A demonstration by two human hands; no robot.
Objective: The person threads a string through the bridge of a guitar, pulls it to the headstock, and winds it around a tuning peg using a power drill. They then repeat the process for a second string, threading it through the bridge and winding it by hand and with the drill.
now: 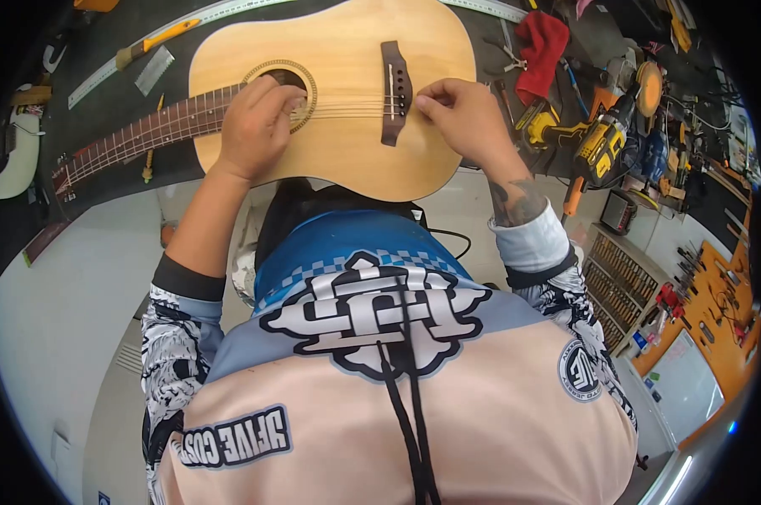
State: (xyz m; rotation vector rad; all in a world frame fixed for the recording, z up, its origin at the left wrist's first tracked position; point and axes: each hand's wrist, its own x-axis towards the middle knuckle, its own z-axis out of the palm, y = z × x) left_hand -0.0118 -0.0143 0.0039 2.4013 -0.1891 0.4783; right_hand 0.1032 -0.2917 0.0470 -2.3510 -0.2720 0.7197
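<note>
An acoustic guitar [355,50] lies face up on the dark bench, its neck [153,126] pointing left. My left hand [261,122] is closed over the edge of the sound hole, fingers curled down by the strings [347,109]. Whatever those fingers hold, if anything, is hidden. At the dark bridge [395,93], my right hand [460,114] is just to the right, thumb and forefinger pinched together. What sits in that pinch is too small to make out. Dark bridge pins and a pale saddle show on the bridge. Several strings run from it toward the neck.
A yellow-handled brush [157,42], a scraper [154,71] and a long metal ruler [103,82] lie beyond the neck. Right of the body are a red cloth [542,55], pliers [508,55] and yellow power tools [599,151]. An orange tool board [708,311] hangs at the right.
</note>
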